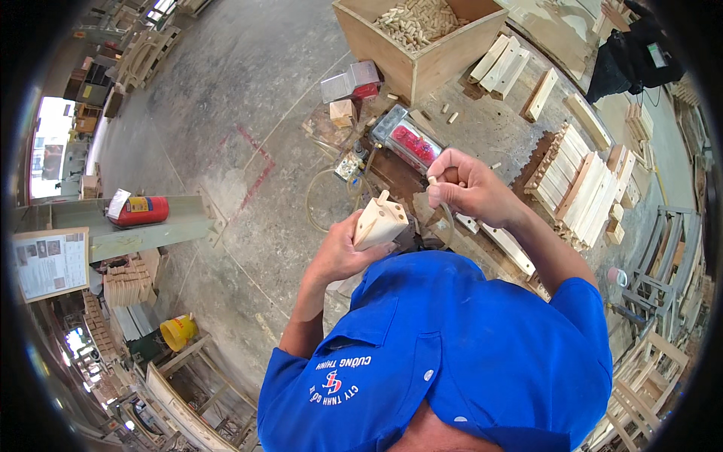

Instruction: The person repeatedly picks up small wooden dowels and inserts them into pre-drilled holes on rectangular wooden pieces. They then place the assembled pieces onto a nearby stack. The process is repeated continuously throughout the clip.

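My left hand (337,253) is closed around a pale wooden block (381,226) with drilled holes in its end face. A short dowel (384,196) sticks up out of that end. To the right and slightly farther off, my right hand (473,190) pinches another wooden dowel (432,181) between thumb and fingertips, apart from the block. Just beyond this hand lies a metal-framed device (407,140) with a red patch on its side. A thin clear hose (309,202) loops on the left of the device.
A plywood box (416,69) heaped with dowels (423,24) stands at the far side. Loose dowels (453,117) lie near it. Stacked wooden strips (576,184) sit at right, and a holed strip (510,250) lies by my right forearm. A green beam (184,220) carries a red cylinder (143,210) at left.
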The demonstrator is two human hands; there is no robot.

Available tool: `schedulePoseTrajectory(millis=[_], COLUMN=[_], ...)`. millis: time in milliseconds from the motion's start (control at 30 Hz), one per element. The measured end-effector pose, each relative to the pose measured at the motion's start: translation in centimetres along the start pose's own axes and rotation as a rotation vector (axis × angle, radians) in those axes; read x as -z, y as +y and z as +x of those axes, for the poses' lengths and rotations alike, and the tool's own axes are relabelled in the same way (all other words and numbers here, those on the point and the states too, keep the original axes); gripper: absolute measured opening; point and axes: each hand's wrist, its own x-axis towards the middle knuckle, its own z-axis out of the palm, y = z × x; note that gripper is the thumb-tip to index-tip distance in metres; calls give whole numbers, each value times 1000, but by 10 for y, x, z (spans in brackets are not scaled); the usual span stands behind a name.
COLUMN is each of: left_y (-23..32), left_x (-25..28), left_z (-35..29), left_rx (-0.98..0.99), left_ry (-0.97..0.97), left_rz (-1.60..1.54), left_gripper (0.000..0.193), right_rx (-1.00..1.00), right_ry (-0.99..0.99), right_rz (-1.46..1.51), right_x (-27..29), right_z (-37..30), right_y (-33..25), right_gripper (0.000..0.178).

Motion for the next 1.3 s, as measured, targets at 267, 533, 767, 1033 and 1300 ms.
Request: schedulePoseTrajectory(millis=[267,533,767,1033,1300], left_y=[18,28,32,32,25], left_x=[-9,-13,-11,-13,-22], left_z=[0,-3,-6,-7,-6], left_rx=[-9,-34,-14,18,-51], left_ry=[82,122,89,50,101], left_rz=[137,204,184,307,266], left_gripper=[57,57,55,56,57], right_rx=[378,564,615,634,532], right_ry=[-15,-27,-53,-38,32], right_rz=[-518,-763,-839,-867,-840], right_x=[-31,-41,-44,-41,-48], right_z=[2,11,9,5,2], right_y=[-18,-17,-20,-11,-7], right_gripper=[12,14,12,12,16])
